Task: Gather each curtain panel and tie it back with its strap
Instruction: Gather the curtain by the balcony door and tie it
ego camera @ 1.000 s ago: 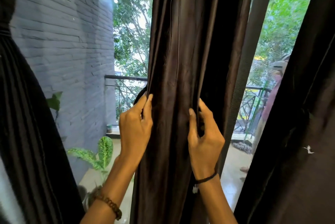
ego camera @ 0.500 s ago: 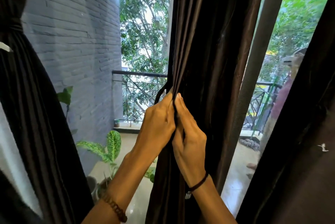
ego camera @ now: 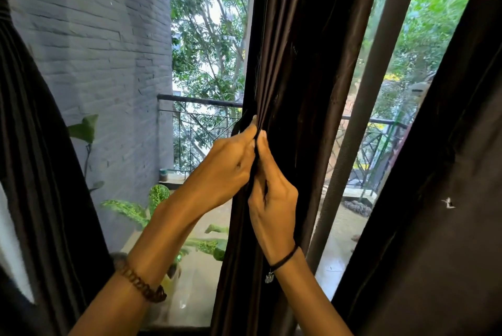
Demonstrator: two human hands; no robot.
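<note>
A dark brown middle curtain panel [ego camera: 304, 69] hangs in front of the window, bunched into narrow folds. My left hand [ego camera: 222, 169] and my right hand [ego camera: 274, 194] meet at its left edge, both pinching the gathered folds between thumb and fingers. A thin dark loop, perhaps the strap [ego camera: 240, 122], shows just behind my left fingertips. On the far left a second dark curtain panel [ego camera: 32, 145] hangs cinched near its top. A third dark panel [ego camera: 440, 199] fills the right side.
Beyond the glass are a grey brick wall [ego camera: 95, 50], a black balcony railing [ego camera: 198, 101] and potted leafy plants [ego camera: 154, 199]. A vertical window frame post [ego camera: 366, 107] stands right of the middle panel. Someone stands on the balcony at far right [ego camera: 419, 91].
My hands, spread apart on the panel one second ago, have come together at its left edge, squeezing the fabric into a tight bunch. More of the window shows on both sides.
</note>
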